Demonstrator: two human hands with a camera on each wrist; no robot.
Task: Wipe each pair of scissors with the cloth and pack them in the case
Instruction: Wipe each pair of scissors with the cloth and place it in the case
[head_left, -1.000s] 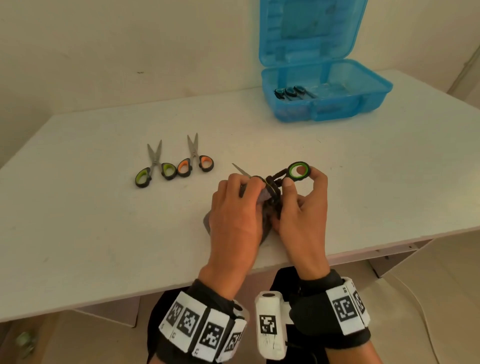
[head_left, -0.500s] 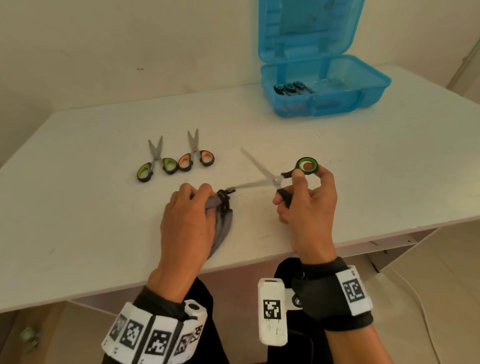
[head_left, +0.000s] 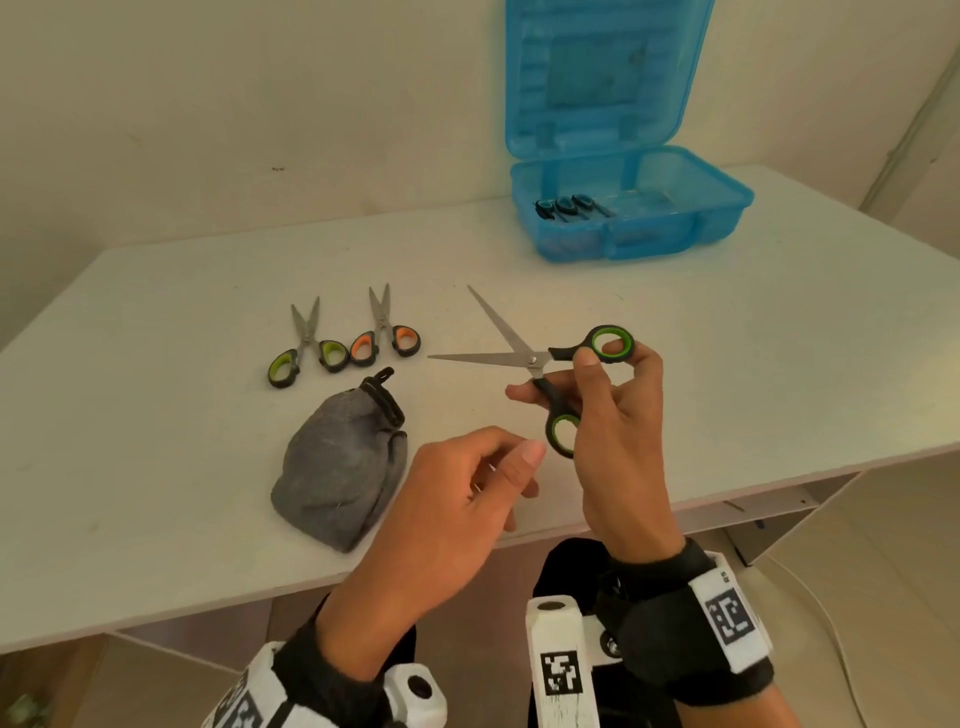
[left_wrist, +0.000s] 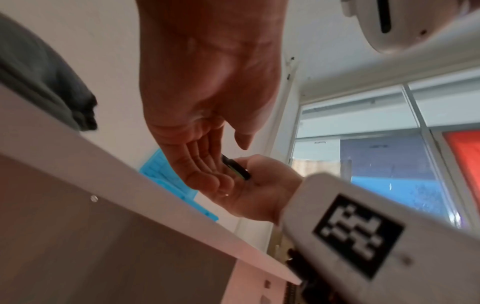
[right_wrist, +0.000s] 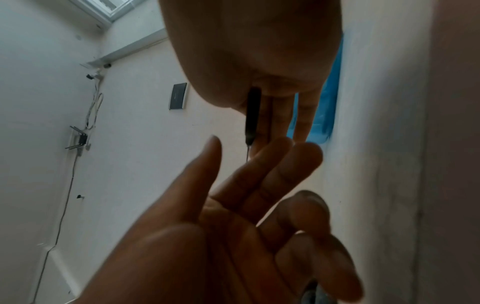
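My right hand (head_left: 602, 374) grips a pair of green-handled scissors (head_left: 530, 358) just above the table, blades spread wide and pointing left. One finger is through the upper ring. In the right wrist view the black handle (right_wrist: 252, 115) shows edge-on under my fingers. My left hand (head_left: 498, 467) hangs empty with relaxed fingers, just left of the lower ring. The grey cloth (head_left: 343, 467) lies bunched on the table to its left. The open blue case (head_left: 675, 228) stands at the back right with scissors (head_left: 566, 205) inside.
Two more pairs lie left of centre: small green-handled scissors (head_left: 306, 348) and orange-handled scissors (head_left: 384, 338), blades pointing away. The white table's (head_left: 156, 519) front edge runs just under my wrists. A wall stands behind the case.
My left hand let go of the cloth, which now lies on the table, and moved right toward the scissors. My right hand still holds the scissors with blades spread.
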